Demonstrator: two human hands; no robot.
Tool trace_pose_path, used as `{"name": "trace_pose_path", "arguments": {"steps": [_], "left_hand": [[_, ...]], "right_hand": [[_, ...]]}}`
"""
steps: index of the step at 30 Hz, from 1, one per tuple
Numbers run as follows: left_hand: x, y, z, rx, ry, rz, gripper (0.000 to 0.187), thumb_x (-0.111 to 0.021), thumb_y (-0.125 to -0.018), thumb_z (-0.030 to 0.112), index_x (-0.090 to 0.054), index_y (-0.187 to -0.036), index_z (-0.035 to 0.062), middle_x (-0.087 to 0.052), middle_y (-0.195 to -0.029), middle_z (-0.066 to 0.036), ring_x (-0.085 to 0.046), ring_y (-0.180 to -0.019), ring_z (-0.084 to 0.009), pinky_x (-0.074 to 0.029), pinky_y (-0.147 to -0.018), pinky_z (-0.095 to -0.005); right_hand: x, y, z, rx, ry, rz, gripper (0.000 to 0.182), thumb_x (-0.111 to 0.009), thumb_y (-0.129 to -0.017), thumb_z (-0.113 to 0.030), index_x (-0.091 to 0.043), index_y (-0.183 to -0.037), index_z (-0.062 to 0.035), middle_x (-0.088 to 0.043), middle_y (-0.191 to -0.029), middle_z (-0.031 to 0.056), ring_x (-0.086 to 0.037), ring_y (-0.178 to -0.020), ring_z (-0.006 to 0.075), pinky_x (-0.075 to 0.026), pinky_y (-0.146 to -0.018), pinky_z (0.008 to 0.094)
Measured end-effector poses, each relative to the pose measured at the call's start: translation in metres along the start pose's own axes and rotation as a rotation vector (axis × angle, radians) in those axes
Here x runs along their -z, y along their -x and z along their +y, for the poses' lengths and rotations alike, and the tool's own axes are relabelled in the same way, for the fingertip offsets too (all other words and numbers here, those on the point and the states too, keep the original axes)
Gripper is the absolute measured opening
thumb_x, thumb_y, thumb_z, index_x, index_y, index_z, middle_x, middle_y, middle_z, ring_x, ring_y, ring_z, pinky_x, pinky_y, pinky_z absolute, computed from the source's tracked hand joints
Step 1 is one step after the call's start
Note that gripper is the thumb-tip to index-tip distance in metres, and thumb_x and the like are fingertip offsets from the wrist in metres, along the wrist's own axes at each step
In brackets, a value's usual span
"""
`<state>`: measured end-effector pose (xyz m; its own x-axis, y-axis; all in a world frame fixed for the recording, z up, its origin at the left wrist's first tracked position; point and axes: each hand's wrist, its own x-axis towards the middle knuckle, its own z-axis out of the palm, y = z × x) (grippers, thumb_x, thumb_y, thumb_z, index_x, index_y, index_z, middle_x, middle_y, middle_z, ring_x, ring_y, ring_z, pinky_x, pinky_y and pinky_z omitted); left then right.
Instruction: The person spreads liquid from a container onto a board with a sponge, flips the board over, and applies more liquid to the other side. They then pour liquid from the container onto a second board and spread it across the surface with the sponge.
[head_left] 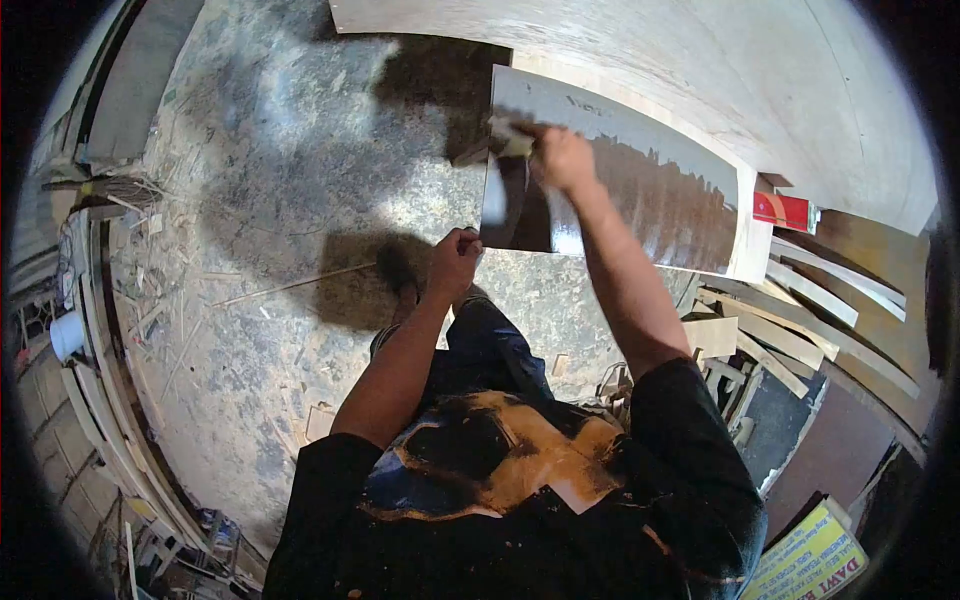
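Observation:
A flat panel (640, 190) lies at the upper middle, its lower part coated glossy dark brown and its upper part greyish, with a ragged border between. My right hand (565, 158) is closed on a brush-like tool (512, 138), blurred, over the panel's left end. Close to the panel's lower left corner is my left hand (458, 255), its fingers curled together; whether they pinch the panel's edge or something small cannot be made out.
Pale boards (700, 60) stand behind the panel. A red box (785, 212) is at its right end. Wood offcuts (780, 330) pile up at the right, and a yellow printed box (815, 560) sits lower right. Long planks (120, 400) line the left; thin strips lie on the stained floor (270, 180).

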<state>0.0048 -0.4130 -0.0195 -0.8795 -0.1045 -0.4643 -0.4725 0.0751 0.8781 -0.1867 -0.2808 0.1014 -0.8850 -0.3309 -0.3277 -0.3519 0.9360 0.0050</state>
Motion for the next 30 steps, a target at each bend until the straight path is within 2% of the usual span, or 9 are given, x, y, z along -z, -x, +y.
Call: {"name": "trace_pose_path", "arguments": {"steps": [1, 2, 8, 11, 14, 18, 20, 28, 30], "left_hand": [[0.000, 0.001, -0.001, 0.007, -0.009, 0.004, 0.019, -0.065, -0.086, 0.017, -0.064, -0.096, 0.0007, -0.068, -0.085, -0.010, -0.065, -0.079, -0.0180, -0.051, -0.073, -0.0330], [0.000, 0.000, -0.002, -0.001, -0.032, 0.001, 0.020, -0.065, -0.086, 0.018, -0.064, -0.097, 0.0010, -0.068, -0.085, -0.010, -0.065, -0.079, -0.0173, -0.051, -0.072, -0.0326], [0.008, 0.008, -0.014, 0.083, 0.025, -0.116, 0.023, -0.060, -0.091, 0.023, -0.064, -0.103, 0.0034, -0.066, -0.082, -0.005, -0.063, -0.076, -0.0146, -0.049, -0.068, -0.0299], [0.013, 0.010, -0.050, 0.302, 0.501, -0.086, 0.038, -0.051, -0.095, 0.037, -0.059, -0.115, 0.0050, -0.067, -0.086, -0.008, -0.064, -0.074, -0.0161, -0.049, -0.063, -0.0275], [0.041, 0.019, -0.074, 0.315, 0.435, 0.040, 0.042, -0.048, -0.096, 0.038, -0.057, -0.119, 0.0043, -0.067, -0.088, -0.009, -0.063, -0.071, -0.0168, -0.048, -0.059, -0.0282], [0.088, 0.025, -0.099, 0.340, 0.307, 0.035, 0.046, -0.046, -0.096, 0.041, -0.055, -0.120, 0.0027, -0.066, -0.090, -0.010, -0.064, -0.071, -0.0169, -0.049, -0.057, -0.0290], [0.099, 0.024, -0.121, 0.317, 0.247, 0.051, 0.050, -0.045, -0.096, 0.045, -0.056, -0.118, 0.0020, -0.066, -0.086, -0.011, -0.062, -0.068, -0.0162, -0.047, -0.056, -0.0284], [0.101, 0.029, -0.092, 0.329, 0.201, 0.001, 0.050, -0.044, -0.096, 0.044, -0.056, -0.118, 0.0014, -0.067, -0.081, -0.012, -0.062, -0.064, -0.0157, -0.048, -0.057, -0.0288], [0.099, 0.030, -0.092, 0.304, 0.176, -0.009, 0.049, -0.044, -0.096, 0.044, -0.056, -0.117, 0.0014, -0.067, -0.080, -0.011, -0.062, -0.064, -0.0157, -0.048, -0.057, -0.0291]], "right_hand": [[-0.015, -0.023, 0.019, -0.010, -0.115, -0.004, 0.042, -0.059, -0.083, -0.029, -0.057, -0.123, -0.0376, -0.066, -0.105, 0.0136, -0.063, -0.100, 0.0286, -0.049, -0.087, 0.0450], [-0.020, -0.032, 0.028, 0.024, -0.092, 0.044, 0.041, -0.058, -0.082, -0.030, -0.057, -0.123, -0.0290, -0.067, -0.103, 0.0131, -0.064, -0.095, 0.0353, -0.051, -0.082, 0.0465], [-0.072, -0.028, 0.031, 0.019, -0.020, -0.013, 0.045, -0.055, -0.082, -0.026, -0.054, -0.127, -0.0283, -0.066, -0.105, 0.0144, -0.064, -0.096, 0.0347, -0.050, -0.084, 0.0479], [-0.076, 0.004, 0.023, 0.053, 0.034, -0.064, 0.048, -0.051, -0.083, -0.023, -0.050, -0.131, -0.0300, -0.066, -0.101, 0.0156, -0.064, -0.094, 0.0341, -0.049, -0.086, 0.0467], [-0.054, 0.042, 0.002, 0.039, -0.024, -0.167, 0.048, -0.050, -0.083, -0.023, -0.050, -0.131, -0.0309, -0.066, -0.101, 0.0156, -0.064, -0.096, 0.0329, -0.049, -0.087, 0.0447], [-0.071, 0.085, -0.015, 0.116, -0.142, 0.024, 0.043, -0.048, -0.083, -0.017, -0.058, -0.123, -0.0308, -0.064, -0.112, 0.0082, -0.060, -0.106, 0.0295, -0.044, -0.095, 0.0460], [-0.077, 0.098, -0.023, 0.094, -0.131, -0.032, 0.044, -0.048, -0.084, -0.017, -0.057, -0.124, -0.0314, -0.063, -0.115, 0.0046, -0.059, -0.110, 0.0273, -0.042, -0.096, 0.0473], [-0.086, 0.144, -0.047, 0.113, -0.124, -0.013, 0.041, -0.051, -0.081, -0.015, -0.061, -0.120, -0.0267, -0.064, -0.116, 0.0044, -0.059, -0.108, 0.0251, -0.044, -0.090, 0.0428], [-0.086, 0.146, -0.047, 0.154, -0.017, -0.359, 0.040, -0.052, -0.080, -0.016, -0.063, -0.117, -0.0264, -0.066, -0.109, 0.0079, -0.061, -0.105, 0.0256, -0.045, -0.090, 0.0435]]}}
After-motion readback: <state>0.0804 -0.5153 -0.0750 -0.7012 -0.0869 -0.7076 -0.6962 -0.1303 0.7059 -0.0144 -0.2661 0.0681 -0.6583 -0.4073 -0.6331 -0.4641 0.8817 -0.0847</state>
